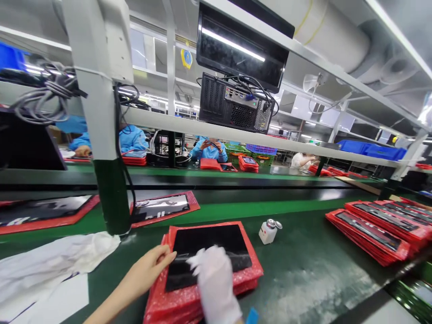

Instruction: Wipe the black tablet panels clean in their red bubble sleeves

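Observation:
A black glossy panel (216,239) lies on top of a stack of red bubble-wrap sheets (248,279) on the green bench. Bare and curled, my left hand (153,266) rests at the panel's left edge, thumb and fingers pressed near its corner. My right hand (216,281) wears a white glove, is blurred, and lies over the panel's lower middle with whitish cloth-like material at its fingers. The glove and blur hide how its fingers are set. Right of the stack stands a small white bottle (267,232) with a metal lid.
White cloths (60,261) lie at the left by a green-and-white post (111,193). Another panel on red wrap (165,208) sits behind. Stacks of red-wrapped panels (371,229) are at the right. A monitor (241,49) hangs above; people in blue sit across the bench.

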Tool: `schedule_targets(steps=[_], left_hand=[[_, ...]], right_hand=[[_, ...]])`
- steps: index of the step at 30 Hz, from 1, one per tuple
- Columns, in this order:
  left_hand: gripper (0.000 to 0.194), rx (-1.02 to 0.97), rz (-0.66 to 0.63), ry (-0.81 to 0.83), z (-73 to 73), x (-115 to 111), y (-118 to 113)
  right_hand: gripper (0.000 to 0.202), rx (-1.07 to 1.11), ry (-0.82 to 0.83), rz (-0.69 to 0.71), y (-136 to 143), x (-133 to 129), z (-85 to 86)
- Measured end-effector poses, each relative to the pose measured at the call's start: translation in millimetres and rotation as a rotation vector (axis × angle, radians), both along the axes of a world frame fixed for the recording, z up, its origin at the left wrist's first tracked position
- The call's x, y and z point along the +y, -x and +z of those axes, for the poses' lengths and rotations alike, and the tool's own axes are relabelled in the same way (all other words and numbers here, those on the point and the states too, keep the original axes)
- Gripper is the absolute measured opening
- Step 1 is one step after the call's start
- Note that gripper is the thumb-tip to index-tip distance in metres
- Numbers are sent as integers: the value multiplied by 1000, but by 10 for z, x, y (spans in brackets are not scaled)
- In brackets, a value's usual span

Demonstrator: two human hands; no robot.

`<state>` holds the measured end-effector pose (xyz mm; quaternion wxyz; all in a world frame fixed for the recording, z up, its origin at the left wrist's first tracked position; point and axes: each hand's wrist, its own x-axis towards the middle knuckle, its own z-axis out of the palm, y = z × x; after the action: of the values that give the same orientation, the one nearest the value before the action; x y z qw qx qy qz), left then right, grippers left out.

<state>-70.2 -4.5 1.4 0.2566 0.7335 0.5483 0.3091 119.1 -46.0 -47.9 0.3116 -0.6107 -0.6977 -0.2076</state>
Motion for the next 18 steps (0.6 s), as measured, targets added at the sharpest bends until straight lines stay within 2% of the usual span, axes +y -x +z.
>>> schedule_targets(steps=[2,3,6,8,10,13,18], left_hand=[[55,-119,49,-53,6,-45,-40],[57,-206,69,-56,3,-82,-66],[55,-532,149,32,-31,-202,-222],[49,-728,227,96,-55,-245,-391],[51,-833,289,141,-65,-245,-560],[61,-846,284,195,-51,-212,-694],[62,-891,274,171,-25,-286,-599]], right_hand=[[21,39,-63,192,205,-97,-121],[24,88,-63,207,197,-110,-141],[33,252,22,37,-178,-58,-50],[32,325,106,-1,-490,35,91],[30,362,199,23,-669,172,255],[24,336,267,134,-679,419,508],[25,214,381,354,-624,691,968]])
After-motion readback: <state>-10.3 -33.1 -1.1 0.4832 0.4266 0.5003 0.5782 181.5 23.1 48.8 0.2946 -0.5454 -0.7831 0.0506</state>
